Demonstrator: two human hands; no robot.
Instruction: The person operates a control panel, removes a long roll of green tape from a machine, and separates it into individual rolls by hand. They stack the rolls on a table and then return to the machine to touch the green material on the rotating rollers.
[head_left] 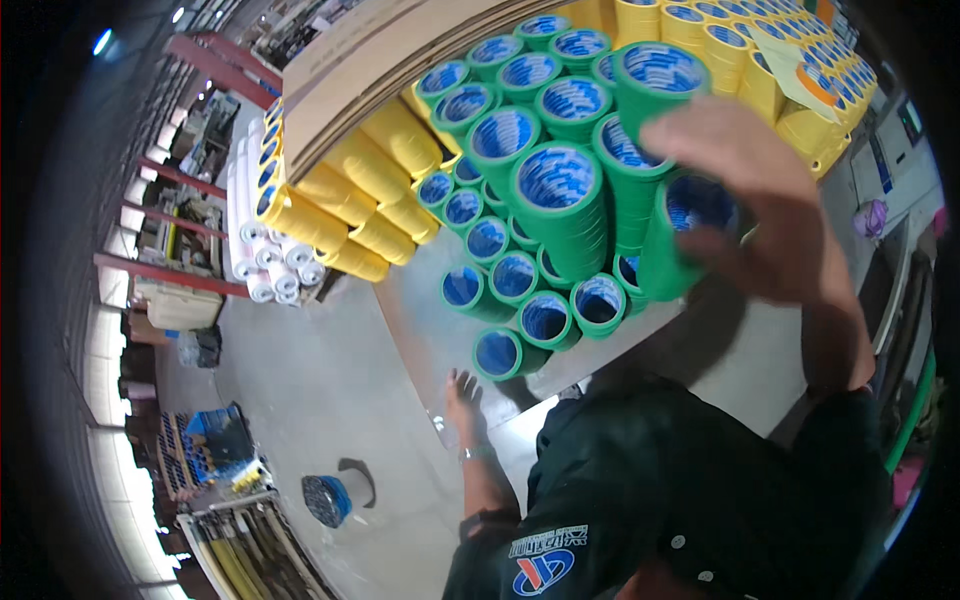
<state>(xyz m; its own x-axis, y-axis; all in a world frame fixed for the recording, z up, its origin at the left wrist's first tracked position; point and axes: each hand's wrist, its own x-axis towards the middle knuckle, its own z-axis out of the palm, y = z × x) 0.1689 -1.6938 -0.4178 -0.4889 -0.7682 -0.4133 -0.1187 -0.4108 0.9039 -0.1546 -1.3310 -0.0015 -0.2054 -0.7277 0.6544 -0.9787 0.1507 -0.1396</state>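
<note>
Green tape rolls with blue-and-white cores stand in tall columns on a grey sheet-topped surface (pixel 410 325). One tall column (pixel 575 235) rises in the middle, with shorter green rolls (pixel 545 318) along the near side. My right hand (pixel 775 200), blurred, is over the right side of the group. Its thumb and fingers are spread around the top of a green column (pixel 665 255), and I see no firm grip. At the surface's near left edge, my left hand (pixel 463 405) has its fingers apart and holds nothing. A green roll (pixel 498 353) is the closest thing to it.
Flat cardboard sheets (pixel 365 60) lie over yellow rolls (pixel 370 150) at the back left. More yellow rolls (pixel 735 75) fill the back right, with an orange ring (pixel 815 85) on top. White rolls (pixel 243 200) are stacked at left. A dark-and-blue bundle (pixel 327 498) sits on the floor.
</note>
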